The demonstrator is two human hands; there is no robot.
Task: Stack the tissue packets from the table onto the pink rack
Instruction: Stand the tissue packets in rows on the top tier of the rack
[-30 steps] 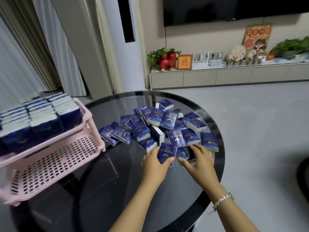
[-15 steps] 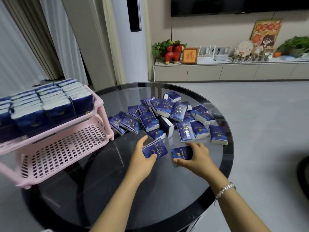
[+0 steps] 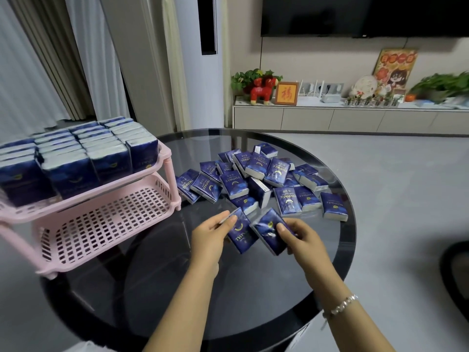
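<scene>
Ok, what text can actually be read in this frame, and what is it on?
"TWINKLE": on several loose tissue packets on the table, and on the packet in the left hand.
"福": on the framed picture on the cabinet.
Poster lettering: too blurred.

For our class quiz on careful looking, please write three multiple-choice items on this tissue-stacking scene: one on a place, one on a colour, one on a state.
1. Where do the loose tissue packets lie?
A. on the floor
B. on the glass table
C. on the TV cabinet

2. What colour is the rack?
A. pink
B. green
C. black

3. The rack's lower shelf is:
A. full
B. covered
C. empty

Key: 1 B, they heap on the round tabletop; 2 A, its posts and trays are pink; 3 C, only its bare grid shows.
</scene>
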